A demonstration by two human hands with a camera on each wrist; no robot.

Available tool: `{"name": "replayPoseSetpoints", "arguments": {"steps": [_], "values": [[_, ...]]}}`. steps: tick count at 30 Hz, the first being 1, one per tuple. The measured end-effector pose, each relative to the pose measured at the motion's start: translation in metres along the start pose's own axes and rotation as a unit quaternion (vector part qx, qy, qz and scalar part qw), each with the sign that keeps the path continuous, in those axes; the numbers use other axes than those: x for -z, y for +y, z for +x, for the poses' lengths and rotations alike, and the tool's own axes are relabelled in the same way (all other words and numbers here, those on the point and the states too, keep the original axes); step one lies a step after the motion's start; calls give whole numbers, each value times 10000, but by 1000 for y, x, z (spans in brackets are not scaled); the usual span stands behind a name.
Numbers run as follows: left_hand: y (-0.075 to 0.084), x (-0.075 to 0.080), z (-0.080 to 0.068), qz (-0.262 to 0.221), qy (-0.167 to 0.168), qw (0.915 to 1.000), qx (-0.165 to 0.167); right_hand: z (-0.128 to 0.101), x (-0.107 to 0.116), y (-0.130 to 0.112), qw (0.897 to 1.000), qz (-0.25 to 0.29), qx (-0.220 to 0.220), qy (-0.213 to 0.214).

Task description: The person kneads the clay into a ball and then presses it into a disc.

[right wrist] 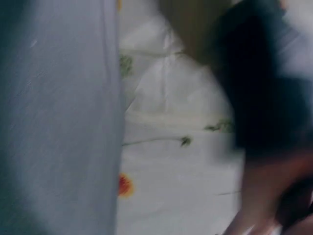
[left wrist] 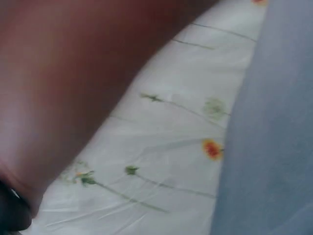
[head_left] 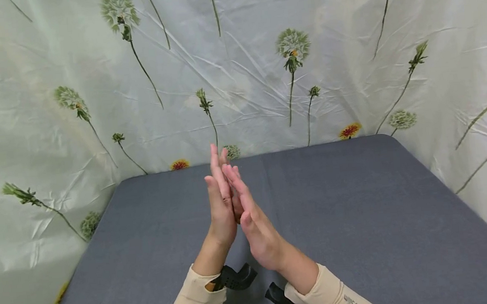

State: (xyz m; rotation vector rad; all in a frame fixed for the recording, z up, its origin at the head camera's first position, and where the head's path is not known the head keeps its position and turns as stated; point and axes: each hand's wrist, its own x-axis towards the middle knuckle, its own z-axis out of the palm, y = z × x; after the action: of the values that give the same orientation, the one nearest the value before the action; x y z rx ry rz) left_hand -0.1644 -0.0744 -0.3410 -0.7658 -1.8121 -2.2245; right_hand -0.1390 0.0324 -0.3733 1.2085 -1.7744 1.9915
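Head view bright, evenly lit; both wrist views heavily blurred.

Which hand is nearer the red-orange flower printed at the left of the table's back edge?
Left. The left hand is on the side of that red-orange flower; the right hand, pressed palm to palm against it, lies farther right and nearer the person, over the grey table.

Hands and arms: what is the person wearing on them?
The left hand and right hand are bare. Both arms wear cream sleeves; the right sleeve has small dark lettering. A black mount sits at each wrist.
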Motion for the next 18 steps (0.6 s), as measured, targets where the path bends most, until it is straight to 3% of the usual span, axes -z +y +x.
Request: {"name": "replayPoseSetpoints", "arguments": {"steps": [4,12,15,18], "values": [[-6,-6,-2,-235,-274,9989,293,3,6,-10,9994,-47,302,147],[-7,-26,-12,-148,-1001,9940,403,7,37,-16,9939,-474,343,934],[-4,-35,-19,85,-1239,9921,194,8,49,-11,9919,-299,67,1232],[2,-34,-22,205,-1171,9926,-237,9,49,-2,9910,-69,-379,1285]]}}
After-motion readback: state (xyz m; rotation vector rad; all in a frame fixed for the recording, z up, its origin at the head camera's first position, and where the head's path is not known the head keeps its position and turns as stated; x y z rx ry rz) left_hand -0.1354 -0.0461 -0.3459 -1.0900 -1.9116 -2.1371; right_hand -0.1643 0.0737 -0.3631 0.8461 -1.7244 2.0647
